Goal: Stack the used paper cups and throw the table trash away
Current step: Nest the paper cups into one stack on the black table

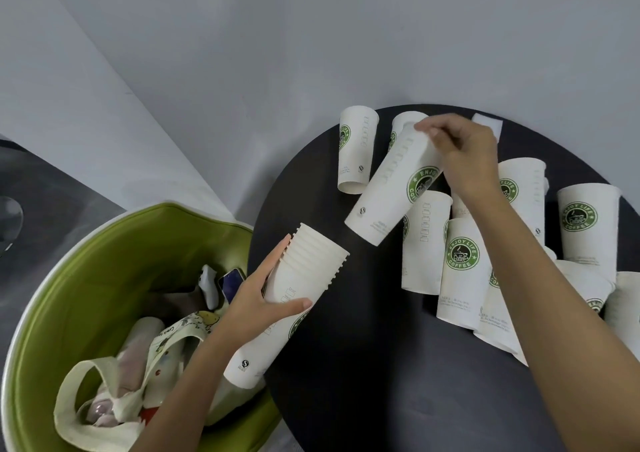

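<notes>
My left hand (263,295) grips a stack of several nested white paper cups (298,299), tilted with the open rims pointing up and right, over the left edge of the round black table (363,365). My right hand (464,153) holds a single white cup with a green coffee logo (394,188) by its rim end, tilted in the air, its base pointing down toward the stack's mouth. Several more of the same cups (460,271) stand upside down on the table, to the right and behind.
A green tub chair (114,243) at lower left holds a cloth tote bag (138,365), a phone (231,283) and other items. A white paper piece (488,124) lies at the table's far edge. Grey walls behind.
</notes>
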{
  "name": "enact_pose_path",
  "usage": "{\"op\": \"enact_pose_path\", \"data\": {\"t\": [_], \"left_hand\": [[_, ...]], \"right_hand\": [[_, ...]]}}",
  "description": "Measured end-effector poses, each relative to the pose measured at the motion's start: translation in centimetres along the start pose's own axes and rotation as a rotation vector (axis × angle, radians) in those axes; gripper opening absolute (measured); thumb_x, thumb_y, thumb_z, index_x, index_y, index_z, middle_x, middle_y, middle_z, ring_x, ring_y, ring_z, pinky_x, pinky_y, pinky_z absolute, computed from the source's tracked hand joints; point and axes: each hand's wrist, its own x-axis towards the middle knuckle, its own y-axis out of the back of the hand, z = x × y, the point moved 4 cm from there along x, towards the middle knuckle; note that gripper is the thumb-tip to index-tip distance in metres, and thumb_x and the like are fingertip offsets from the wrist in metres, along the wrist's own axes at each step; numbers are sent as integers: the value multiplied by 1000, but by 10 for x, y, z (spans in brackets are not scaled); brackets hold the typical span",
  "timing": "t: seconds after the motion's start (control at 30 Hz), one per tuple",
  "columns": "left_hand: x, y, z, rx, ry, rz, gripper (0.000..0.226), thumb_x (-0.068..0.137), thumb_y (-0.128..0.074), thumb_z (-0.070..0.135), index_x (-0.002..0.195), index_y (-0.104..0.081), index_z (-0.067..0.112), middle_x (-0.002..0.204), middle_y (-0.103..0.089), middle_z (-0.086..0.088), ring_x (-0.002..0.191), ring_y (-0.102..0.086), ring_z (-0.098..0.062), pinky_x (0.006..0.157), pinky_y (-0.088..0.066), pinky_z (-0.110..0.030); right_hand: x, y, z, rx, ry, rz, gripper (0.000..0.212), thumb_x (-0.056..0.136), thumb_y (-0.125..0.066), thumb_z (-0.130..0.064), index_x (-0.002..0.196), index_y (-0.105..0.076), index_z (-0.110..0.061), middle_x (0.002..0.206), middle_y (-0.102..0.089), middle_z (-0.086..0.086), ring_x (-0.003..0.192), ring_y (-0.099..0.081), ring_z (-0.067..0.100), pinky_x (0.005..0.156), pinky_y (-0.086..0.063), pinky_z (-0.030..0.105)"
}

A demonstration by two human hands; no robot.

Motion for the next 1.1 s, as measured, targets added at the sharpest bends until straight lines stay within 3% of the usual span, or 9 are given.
{"op": "enact_pose_path", "data": {"t": [0.13, 0.27, 0.37, 0.53, 0.63, 0.73, 1.0, 1.1], "left_hand": [[-1, -4, 3, -11, -11, -21, 99, 71, -85, 23, 151, -27, 36, 142, -33, 44, 132, -29, 21, 96, -28, 4], [-1, -9, 7, -4, -29, -30, 100, 71, -86, 24, 151, -27, 40, 147, -33, 39, 136, -29, 15, 106, -29, -9], [0, -12, 11, -2, -41, -31, 100, 71, -86, 24, 150, -27, 41, 146, -33, 39, 135, -29, 16, 105, -28, -8], [0, -18, 17, -19, -51, -50, 100, 72, -86, 21, 150, -27, 41, 145, -35, 38, 134, -32, 16, 104, -29, -8], [2, -22, 21, -17, -58, -54, 100, 70, -86, 24, 150, -27, 39, 145, -37, 36, 134, -33, 14, 106, -30, -14], [4, -25, 24, -5, -63, -60, 100, 71, -86, 24, 151, -27, 39, 145, -38, 34, 135, -35, 12, 108, -31, -18], [9, -39, 26, -21, -68, -94, 103, 66, -87, 37, 151, -28, 40, 145, -42, 30, 135, -39, 6, 109, -36, -25], [11, -43, 28, -36, -62, -99, 103, 65, -86, 38, 150, -28, 43, 145, -43, 30, 134, -40, 5, 108, -37, -26]], "right_hand": [[-13, -8, -6, 79, -24, 55, 23, 92, -51, -5, 96, -71, -15, 91, -67, -12, 82, -55, -6, 77, -40, 12], [-37, -32, -8, 123, -39, -35, 22, 92, -53, -5, 93, -71, -18, 93, -69, -11, 87, -60, 7, 82, -43, 16], [-57, -48, -10, 141, -65, -123, 23, 93, -54, -7, 92, -72, -22, 93, -69, -12, 86, -61, 15, 80, -42, 18], [-88, -69, -12, 178, -125, -247, 24, 94, -54, -8, 92, -71, -24, 98, -68, -15, 95, -59, -4, 87, -40, 11], [-103, -74, -10, 182, -156, -293, 23, 95, -53, -10, 93, -71, -24, 98, -69, -15, 91, -60, 3, 83, -45, 18], [-114, -73, -12, 200, -151, -309, 22, 95, -53, -9, 94, -71, -21, 94, -68, -17, 79, -57, 0, 74, -41, 11], [-124, -66, -10, 182, -147, -315, 23, 95, -52, -7, 101, -70, -18, 95, -66, -22, 90, -57, -11, 79, -39, 5], [-119, -62, -6, 158, -127, -374, 23, 97, -50, -11, 106, -68, -22, 101, -66, -18, 95, -58, -5, 82, -39, 6]]}}
